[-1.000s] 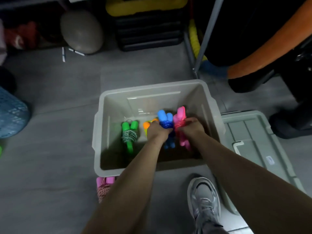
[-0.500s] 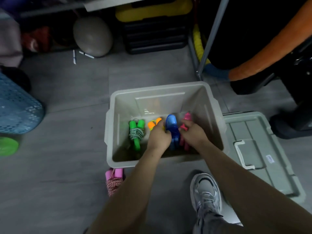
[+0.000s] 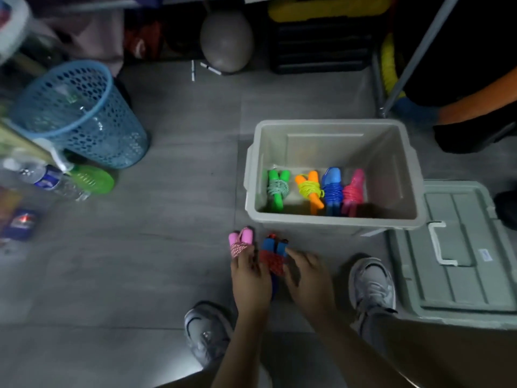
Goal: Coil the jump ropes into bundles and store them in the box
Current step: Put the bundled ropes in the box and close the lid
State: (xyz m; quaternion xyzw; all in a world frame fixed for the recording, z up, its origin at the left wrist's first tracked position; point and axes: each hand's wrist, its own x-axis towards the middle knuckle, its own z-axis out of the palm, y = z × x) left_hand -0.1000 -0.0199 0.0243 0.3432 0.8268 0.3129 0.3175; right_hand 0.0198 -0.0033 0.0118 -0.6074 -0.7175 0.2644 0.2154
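A grey box stands open on the floor. Inside it lie coiled jump rope bundles side by side: a green one, an orange-handled yellow one, a blue one and a pink one. In front of the box, two more bundles lie on the floor: a pink-handled one and a blue-handled one with red rope. My left hand rests with fingers stretched over the pink-handled bundle's lower part. My right hand touches the red rope bundle from the right, fingers apart.
The box lid lies on the floor right of the box. A blue mesh basket, a green disc and a water bottle are at the left. My shoes flank my arms. A grey ball sits at the back.
Both hands have come out of the box, leaving the blue and pink bundles inside, and dropped to the two bundles on the floor. My view has shifted left.
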